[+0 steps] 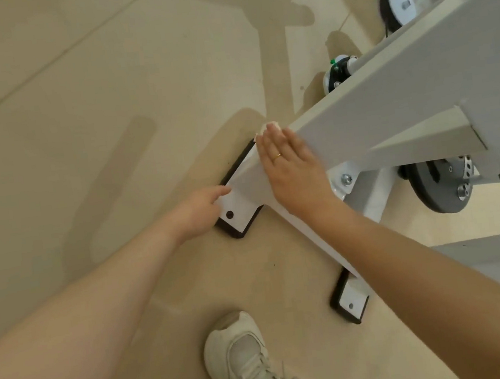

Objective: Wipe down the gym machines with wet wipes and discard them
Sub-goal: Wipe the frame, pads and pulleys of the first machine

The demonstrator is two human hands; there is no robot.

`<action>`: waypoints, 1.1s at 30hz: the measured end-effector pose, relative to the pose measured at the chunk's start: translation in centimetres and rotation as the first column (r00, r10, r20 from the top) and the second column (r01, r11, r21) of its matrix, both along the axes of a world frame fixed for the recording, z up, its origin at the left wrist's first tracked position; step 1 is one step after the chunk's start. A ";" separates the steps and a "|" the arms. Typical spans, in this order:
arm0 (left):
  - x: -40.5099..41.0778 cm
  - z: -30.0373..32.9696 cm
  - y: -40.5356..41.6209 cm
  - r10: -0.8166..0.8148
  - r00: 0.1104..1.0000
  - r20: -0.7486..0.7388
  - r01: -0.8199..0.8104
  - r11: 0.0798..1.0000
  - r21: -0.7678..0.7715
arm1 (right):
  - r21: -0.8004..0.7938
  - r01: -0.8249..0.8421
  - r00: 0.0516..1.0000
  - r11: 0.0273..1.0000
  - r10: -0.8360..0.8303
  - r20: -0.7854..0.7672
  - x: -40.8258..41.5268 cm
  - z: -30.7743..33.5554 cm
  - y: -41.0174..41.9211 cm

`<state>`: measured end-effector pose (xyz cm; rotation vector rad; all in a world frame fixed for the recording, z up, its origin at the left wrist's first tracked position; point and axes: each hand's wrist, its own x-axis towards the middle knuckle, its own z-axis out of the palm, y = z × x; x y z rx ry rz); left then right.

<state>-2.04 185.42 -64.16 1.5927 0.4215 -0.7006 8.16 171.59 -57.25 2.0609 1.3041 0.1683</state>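
A white gym machine frame (388,105) slopes down from the upper right to a floor bar with white foot plates on black pads (238,209). My right hand (290,169) lies flat with straight fingers on the low end of the frame, pressing a white wet wipe (266,127) whose edge peeks out past the fingertips. My left hand (201,210) rests against the near foot plate, its index finger touching the plate's edge. Most of the wipe is hidden under my right palm.
Grey weight plates (441,186) hang at the right under the frame. White pulleys (399,7) and a cable sit at the upper right. A second foot plate (350,299) lies near my right forearm. My white shoe (247,364) stands on the beige tiled floor (78,115).
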 end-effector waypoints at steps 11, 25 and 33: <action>0.4 -1.8 -0.3 0.016 0.999 0.048 -0.017 1.000 0.009 | 0.149 0.033 0.994 0.988 -0.017 -0.106 -2.4 -5.0 -3.8; 0.7 -2.9 -0.8 0.015 0.999 -0.028 -0.014 0.999 0.030 | 0.040 0.456 0.586 0.889 -0.266 -0.766 -8.9 -7.6 -4.1; -0.1 -1.0 -1.0 0.013 0.999 -0.047 -0.013 1.000 0.003 | 0.076 0.144 0.819 0.987 -0.075 -0.569 -4.9 -8.5 -5.4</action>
